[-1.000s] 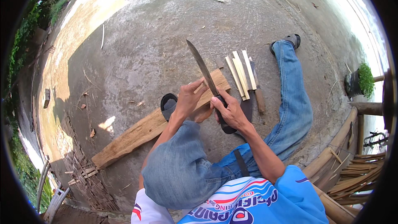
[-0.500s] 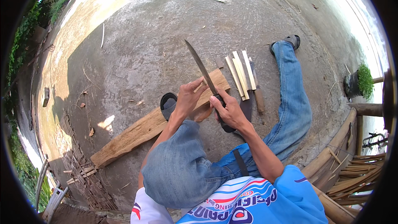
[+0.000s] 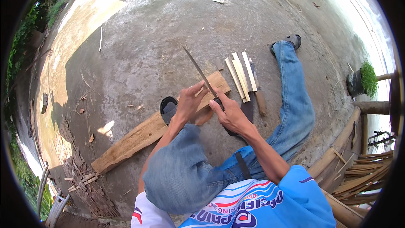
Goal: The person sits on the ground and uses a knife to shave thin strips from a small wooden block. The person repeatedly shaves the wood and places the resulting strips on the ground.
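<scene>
My right hand (image 3: 234, 114) is wrapped round the dark handle of a long knife (image 3: 195, 64), whose slim blade points up and away to the left. My left hand (image 3: 190, 101) is at the blade's lower part, thumb and fingers drawn together by its side. Whether a small piece is pinched there I cannot make out. Beneath both hands a thick wooden plank (image 3: 130, 144) lies aslant on the concrete. To the right are several pale wood strips (image 3: 238, 72), beside a second knife (image 3: 260, 101) with a wooden handle. A dark flat piece (image 3: 247, 110) is partly hidden by my right hand.
My bent left knee (image 3: 177, 169) is close under the left forearm; my right leg (image 3: 295, 97) stretches out past the strips. A dark sandal (image 3: 168, 106) touches the plank's far side. Bark scraps (image 3: 82, 173) lie at left, a potted plant (image 3: 363, 81) stands at right.
The knife has turned in my right hand, so its blade shows narrower and tips slightly further left. Both hands stay close together; the whole view has shifted a little.
</scene>
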{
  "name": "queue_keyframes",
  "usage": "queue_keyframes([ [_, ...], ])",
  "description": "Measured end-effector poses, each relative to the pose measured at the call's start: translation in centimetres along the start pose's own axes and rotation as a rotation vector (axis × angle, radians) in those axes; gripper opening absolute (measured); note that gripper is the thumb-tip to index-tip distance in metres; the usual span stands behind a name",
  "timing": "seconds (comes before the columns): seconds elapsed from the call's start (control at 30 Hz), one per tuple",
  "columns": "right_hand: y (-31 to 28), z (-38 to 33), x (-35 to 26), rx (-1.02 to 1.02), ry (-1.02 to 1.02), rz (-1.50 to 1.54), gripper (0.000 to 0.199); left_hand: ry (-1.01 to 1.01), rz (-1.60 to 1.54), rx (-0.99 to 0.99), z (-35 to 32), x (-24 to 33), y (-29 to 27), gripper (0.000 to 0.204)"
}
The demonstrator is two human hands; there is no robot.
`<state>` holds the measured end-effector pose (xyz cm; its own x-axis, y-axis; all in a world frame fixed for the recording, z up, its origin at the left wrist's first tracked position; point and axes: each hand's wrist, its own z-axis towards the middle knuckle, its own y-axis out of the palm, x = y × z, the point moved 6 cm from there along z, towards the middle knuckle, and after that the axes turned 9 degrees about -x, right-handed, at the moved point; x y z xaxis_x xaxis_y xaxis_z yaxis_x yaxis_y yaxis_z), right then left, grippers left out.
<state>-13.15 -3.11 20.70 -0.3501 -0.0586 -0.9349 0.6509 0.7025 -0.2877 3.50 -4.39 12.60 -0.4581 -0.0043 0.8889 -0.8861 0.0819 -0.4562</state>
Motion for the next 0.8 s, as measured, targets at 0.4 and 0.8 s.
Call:
queue_keyframes([
  [0.4, 0.1, 0.9, 1.4, 0.035, -0.042, -0.081, 0.058, -0.073, 0.258, 0.383, 0.7, 4.4, -8.4, 0.048],
  [0.8, 1.4, -1.0, 2.6, 0.078, 0.027, -0.093, 0.062, 0.259, 0.727, -0.13, 12.7, 10.6, -3.3, 0.06],
])
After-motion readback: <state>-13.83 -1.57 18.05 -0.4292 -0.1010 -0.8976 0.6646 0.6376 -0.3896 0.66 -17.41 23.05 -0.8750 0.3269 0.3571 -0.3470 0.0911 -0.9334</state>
